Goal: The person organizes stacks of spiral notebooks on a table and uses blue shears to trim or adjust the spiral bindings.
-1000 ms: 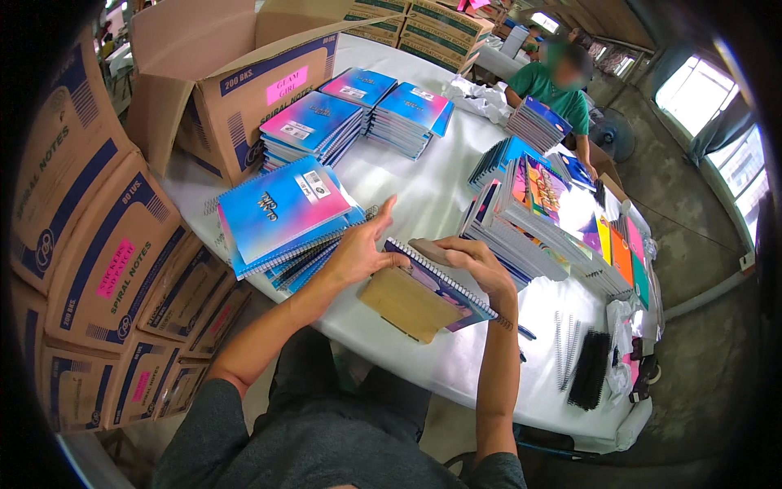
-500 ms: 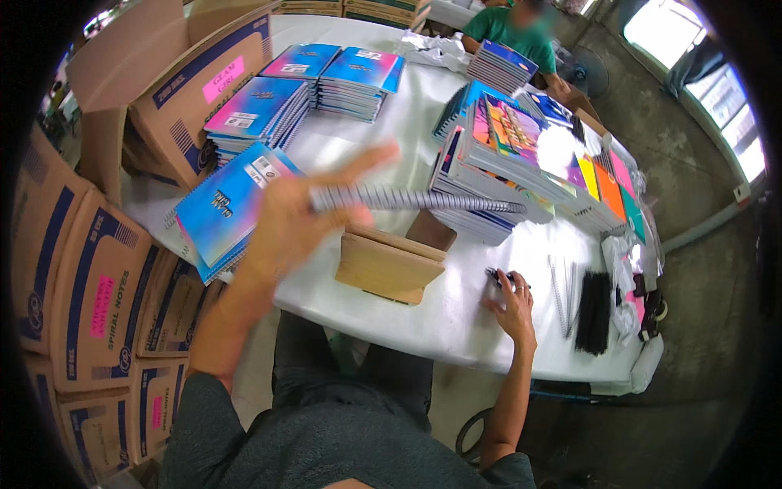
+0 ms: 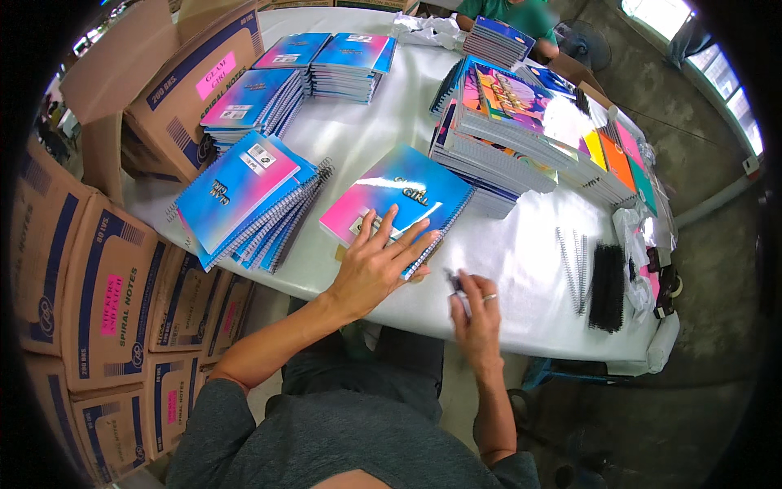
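Note:
A blue-and-pink spiral notebook [image 3: 411,191] lies at the near middle of the table, its wire-bound edge facing right. My left hand [image 3: 376,259] rests palm down on the cover's near part, fingers spread, with the thumb by the spiral edge. Just right of that edge, my right hand [image 3: 476,314] is closed round a small dark hand tool [image 3: 454,282], blurred, its kind unclear. Most of the cardboard-brown stand is hidden under the notebook; only a sliver [image 3: 340,253] shows. On the left is a leaning pile of similar notebooks [image 3: 236,200].
Behind stand more notebook stacks [image 3: 350,77]. Multicoloured notebooks [image 3: 505,147] are piled at the right, with loose wire spirals [image 3: 572,269] and a black spiral bundle [image 3: 606,287] nearer. Cartons [image 3: 114,285] line the left. Across the table is a person in green [image 3: 513,20].
My left hand has swung right and laid the notebook, earlier held edge-on, down over the brown stand. My right hand has picked up the dark tool and moved left toward the spiral.

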Tool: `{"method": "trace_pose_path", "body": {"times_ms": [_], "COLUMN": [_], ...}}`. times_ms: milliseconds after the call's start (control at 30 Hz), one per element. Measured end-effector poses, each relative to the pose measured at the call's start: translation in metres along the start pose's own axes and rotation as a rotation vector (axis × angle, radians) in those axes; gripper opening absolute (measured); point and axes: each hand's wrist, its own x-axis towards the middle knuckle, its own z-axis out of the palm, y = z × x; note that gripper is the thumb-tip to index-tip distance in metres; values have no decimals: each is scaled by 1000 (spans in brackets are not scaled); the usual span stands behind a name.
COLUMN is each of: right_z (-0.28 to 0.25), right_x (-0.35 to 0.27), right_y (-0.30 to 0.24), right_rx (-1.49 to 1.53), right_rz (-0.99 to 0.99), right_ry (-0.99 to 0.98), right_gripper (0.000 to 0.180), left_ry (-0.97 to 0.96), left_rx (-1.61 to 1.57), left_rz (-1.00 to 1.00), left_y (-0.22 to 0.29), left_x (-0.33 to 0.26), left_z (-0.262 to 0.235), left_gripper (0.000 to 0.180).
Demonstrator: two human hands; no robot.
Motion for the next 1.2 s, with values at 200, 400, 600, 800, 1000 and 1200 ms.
{"method": "trace_pose_path", "body": {"times_ms": [200, 400, 600, 800, 1000, 1200], "right_z": [-4, -6, -16, -28, -42, -131], "right_x": [16, 17, 48, 51, 24, 182], "right_y": [-37, -28, -31, 52, 193, 208], "right_rx": [12, 180, 773, 81, -314, 157], "right_rz": [-129, -65, 357, 304, 70, 275], "right_ry": [-76, -228, -649, -142, -21, 524], "right_gripper": [45, 32, 29, 24, 21, 28], "left_ry": [1, -1, 69, 309, -24, -554], "left_rx": [36, 86, 100, 60, -83, -72], "left_rz": [-12, 9, 0, -84, -155, -469], "left_y": [6, 5, -11, -75, -132, -154], "left_x": [3, 3, 2, 19, -59, -112], "left_z": [-6, 1, -18, -123, -212, -219], "left_gripper": [58, 52, 54, 56, 57, 77]}}
